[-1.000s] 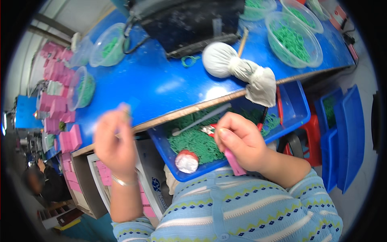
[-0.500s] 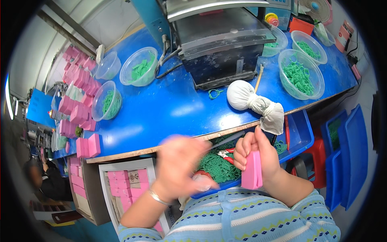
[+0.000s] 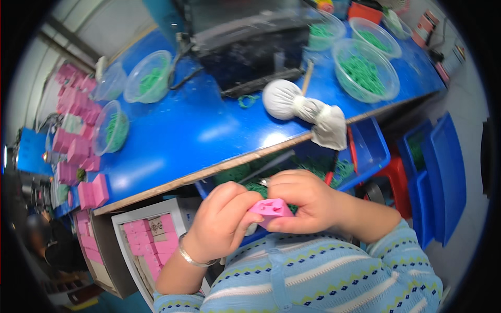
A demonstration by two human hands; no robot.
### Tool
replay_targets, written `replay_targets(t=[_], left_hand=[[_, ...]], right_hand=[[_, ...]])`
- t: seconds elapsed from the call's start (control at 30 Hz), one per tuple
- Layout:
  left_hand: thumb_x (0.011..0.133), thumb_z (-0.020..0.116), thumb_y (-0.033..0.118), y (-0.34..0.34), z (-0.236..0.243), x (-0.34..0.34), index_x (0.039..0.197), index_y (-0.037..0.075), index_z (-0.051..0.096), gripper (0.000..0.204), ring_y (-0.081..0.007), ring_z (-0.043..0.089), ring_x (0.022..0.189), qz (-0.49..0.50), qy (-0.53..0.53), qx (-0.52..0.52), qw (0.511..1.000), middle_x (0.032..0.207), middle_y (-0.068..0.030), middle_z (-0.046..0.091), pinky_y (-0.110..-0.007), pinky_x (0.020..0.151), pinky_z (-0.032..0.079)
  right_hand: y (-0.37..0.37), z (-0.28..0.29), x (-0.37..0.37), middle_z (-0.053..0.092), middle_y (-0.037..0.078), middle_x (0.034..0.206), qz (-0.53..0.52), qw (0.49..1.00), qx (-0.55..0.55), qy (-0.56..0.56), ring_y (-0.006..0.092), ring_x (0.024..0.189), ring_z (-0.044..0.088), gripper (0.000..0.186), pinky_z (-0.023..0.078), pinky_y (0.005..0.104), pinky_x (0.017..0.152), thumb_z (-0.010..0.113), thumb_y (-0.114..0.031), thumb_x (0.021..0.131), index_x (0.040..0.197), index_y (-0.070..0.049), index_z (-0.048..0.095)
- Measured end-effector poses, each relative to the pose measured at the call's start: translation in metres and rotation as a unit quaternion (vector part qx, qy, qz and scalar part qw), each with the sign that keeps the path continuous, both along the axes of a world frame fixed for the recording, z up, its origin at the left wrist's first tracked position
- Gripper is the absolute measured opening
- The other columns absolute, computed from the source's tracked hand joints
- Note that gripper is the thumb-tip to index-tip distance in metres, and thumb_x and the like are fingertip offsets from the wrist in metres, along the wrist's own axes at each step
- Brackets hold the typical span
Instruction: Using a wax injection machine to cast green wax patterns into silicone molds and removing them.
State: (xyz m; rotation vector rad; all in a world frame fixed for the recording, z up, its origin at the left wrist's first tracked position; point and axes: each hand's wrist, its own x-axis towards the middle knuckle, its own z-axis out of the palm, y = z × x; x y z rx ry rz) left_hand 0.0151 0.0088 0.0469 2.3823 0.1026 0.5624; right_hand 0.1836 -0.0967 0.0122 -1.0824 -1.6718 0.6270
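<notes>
A pink block (image 3: pixel 270 208) with small holes or recesses on its upward end sits between my hands, over a blue tray (image 3: pixel 375 154) of tangled green pieces (image 3: pixel 343 169). My left hand (image 3: pixel 223 217), a bracelet at its wrist, is closed with fingers pinching the block's left side. My right hand (image 3: pixel 305 202) is closed round its right side, thumb along the near face. Red-handled tools show in the tray behind my right hand. A white cloth bundle (image 3: pixel 283 98) lies on the blue bench (image 3: pixel 198 133) above.
Clear tubs of green pieces (image 3: pixel 362 78) flank a black machine (image 3: pixel 245 49). Pink blocks (image 3: pixel 91 190) line the bench's left and fill boxes below (image 3: pixel 138 235). Blue trays (image 3: pixel 441 177) and a red stool (image 3: pixel 396 188) stand right. Another person (image 3: pixel 57 250) is at far left.
The pink block has risen in my right hand and turned end-up. My left hand has moved in to grip it too, after sweeping across from the left.
</notes>
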Motion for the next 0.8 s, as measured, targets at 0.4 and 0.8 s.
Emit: replay_targets(t=[0.4,0.8], left_hand=[[0.067,0.071,0.009,-0.017,0.002,0.002,0.112,-0.001,0.05,0.051,-0.0285,0.054,0.086,0.051,-0.042,0.059,0.996,0.1,-0.0158,0.053,-0.035,0.074,0.044],[0.059,0.082,0.03,-0.005,-0.007,0.01,0.134,0.0,0.027,0.097,-0.022,0.055,0.096,0.051,-0.117,-0.477,0.87,0.131,-0.0169,0.038,-0.03,0.072,0.05]], right_hand=[[-0.002,0.009,0.001,0.048,0.008,0.062,-0.109,0.982,0.113,-0.101,0.026,0.055,0.05,0.024,0.039,0.0363,0.048,0.065,-0.025,0.074,0.07,-0.005,0.052],[0.062,0.09,0.096,0.061,0.011,0.072,-0.078,0.861,-0.17,0.473,0.0126,0.053,0.057,0.056,0.047,0.0202,0.047,0.038,-0.048,0.091,0.103,0.004,0.054]])
